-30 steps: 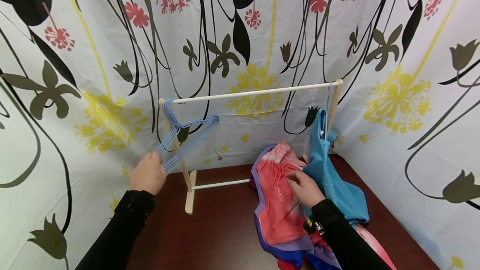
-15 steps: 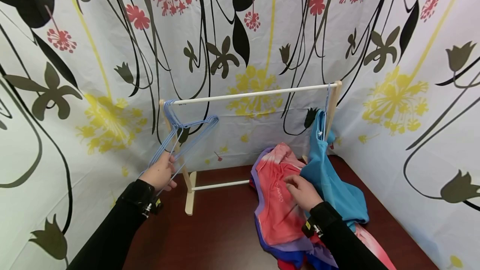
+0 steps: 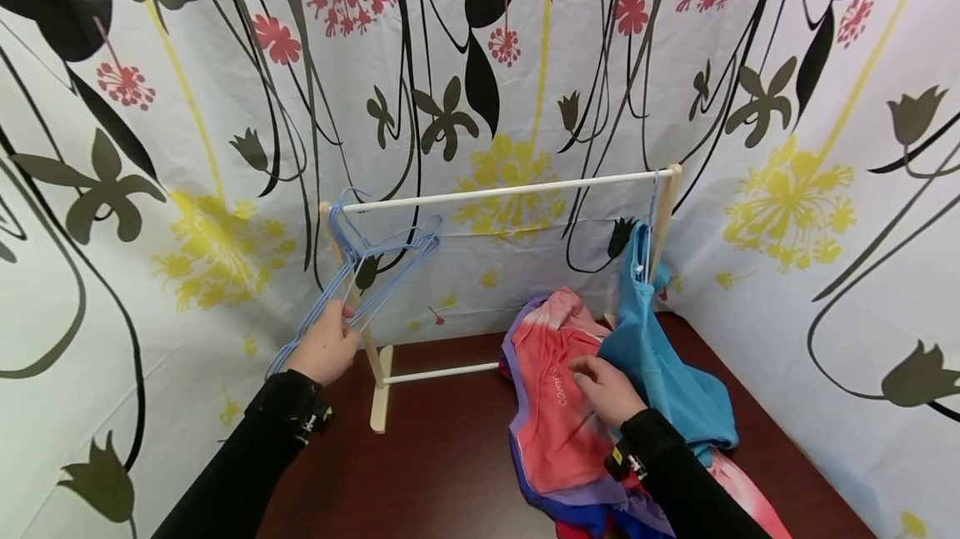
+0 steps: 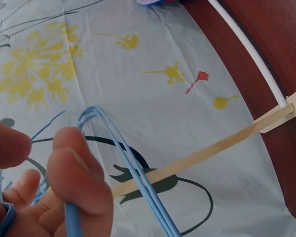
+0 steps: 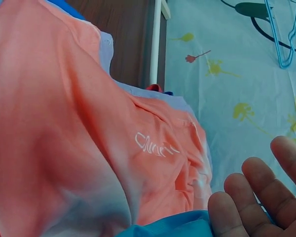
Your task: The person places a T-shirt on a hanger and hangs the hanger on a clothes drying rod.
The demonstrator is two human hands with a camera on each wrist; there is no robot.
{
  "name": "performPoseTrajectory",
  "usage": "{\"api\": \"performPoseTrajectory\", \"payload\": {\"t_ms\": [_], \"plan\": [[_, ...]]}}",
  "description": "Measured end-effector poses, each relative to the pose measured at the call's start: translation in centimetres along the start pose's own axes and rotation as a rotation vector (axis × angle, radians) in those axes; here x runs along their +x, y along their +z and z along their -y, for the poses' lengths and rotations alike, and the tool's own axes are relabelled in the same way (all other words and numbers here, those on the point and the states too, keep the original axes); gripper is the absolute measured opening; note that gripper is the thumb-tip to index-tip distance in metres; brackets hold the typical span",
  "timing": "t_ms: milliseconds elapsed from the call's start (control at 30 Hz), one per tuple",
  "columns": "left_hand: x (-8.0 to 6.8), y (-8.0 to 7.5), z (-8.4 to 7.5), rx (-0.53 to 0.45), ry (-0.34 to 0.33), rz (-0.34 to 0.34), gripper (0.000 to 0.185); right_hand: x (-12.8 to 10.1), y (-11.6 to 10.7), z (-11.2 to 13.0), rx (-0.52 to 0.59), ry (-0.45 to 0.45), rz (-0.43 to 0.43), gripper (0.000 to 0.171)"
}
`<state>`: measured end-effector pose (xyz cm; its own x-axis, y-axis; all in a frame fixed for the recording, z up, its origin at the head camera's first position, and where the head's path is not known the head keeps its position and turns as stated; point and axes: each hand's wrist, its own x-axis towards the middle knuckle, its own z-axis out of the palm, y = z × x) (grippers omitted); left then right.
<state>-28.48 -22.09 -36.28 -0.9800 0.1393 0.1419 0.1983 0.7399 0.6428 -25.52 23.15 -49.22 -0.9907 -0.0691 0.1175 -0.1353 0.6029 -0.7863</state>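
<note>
In the head view my left hand (image 3: 327, 345) holds a blue wire hanger at the rack's left end. The hanger's hook (image 3: 351, 192) stands up above the rod. Beside it a bunch of blue hangers (image 3: 390, 249) hangs from the rod. The left wrist view has blue wire (image 4: 73, 222) passing between my curled fingers (image 4: 79, 173). My right hand (image 3: 606, 389) hovers by a coral-pink shirt (image 3: 551, 431) with white lettering, its fingers loose and holding nothing. A turquoise garment (image 3: 667, 372) hangs on a hanger at the rack's right end.
The wooden rack with a white top rod (image 3: 510, 188) stands on a dark red-brown table (image 3: 420, 472). Its low crossbar (image 3: 442, 371) runs into the clothes. Purple and blue cloth (image 3: 585, 514) lies under the coral shirt. A flower-patterned curtain (image 3: 465, 64) surrounds the table.
My left hand has shifted right and turned along the hangers. One hanger's hook has come up off the rod, and the bunch has spread apart. My right hand has barely moved.
</note>
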Motion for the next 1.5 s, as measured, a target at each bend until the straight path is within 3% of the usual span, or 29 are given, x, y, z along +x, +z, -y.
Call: {"api": "performPoseTrajectory", "payload": {"t_ms": [200, 300, 500, 833, 1000, 1200, 1500], "plan": [[-1.1, 0.9, -0.2, 0.028, 0.08, -0.098, 0.034, -0.1, 0.6, -0.4, 0.002, 0.016, -0.003, 0.031], [-2.0, 1.7, -0.5, 0.02, 0.101, -0.112, 0.033, -0.2, 0.9, -0.6, 0.006, 0.017, -0.009, 0.03], [-3.9, 3.8, -0.6, -0.024, 0.123, -0.067, 0.031, -0.2, 1.3, -1.0, 0.021, 0.018, -0.014, 0.03], [-6.2, 7.7, 0.4, -0.137, 0.021, 0.023, 0.034, 0.4, 2.4, -1.8, 0.016, 0.036, -0.03, 0.036], [-6.8, 9.4, 1.0, -0.161, 0.017, 0.062, 0.034, 0.9, 3.7, -2.2, 0.029, 0.031, -0.049, 0.037], [-7.6, 11.5, 1.7, -0.171, 0.032, 0.101, 0.032, 3.0, 5.5, -2.7, -0.087, -0.026, -0.056, 0.037], [-7.7, 13.3, 2.3, -0.176, 0.025, 0.125, 0.032, 9.1, 6.5, -1.0, -0.22, -0.144, -0.03, 0.043]]}}
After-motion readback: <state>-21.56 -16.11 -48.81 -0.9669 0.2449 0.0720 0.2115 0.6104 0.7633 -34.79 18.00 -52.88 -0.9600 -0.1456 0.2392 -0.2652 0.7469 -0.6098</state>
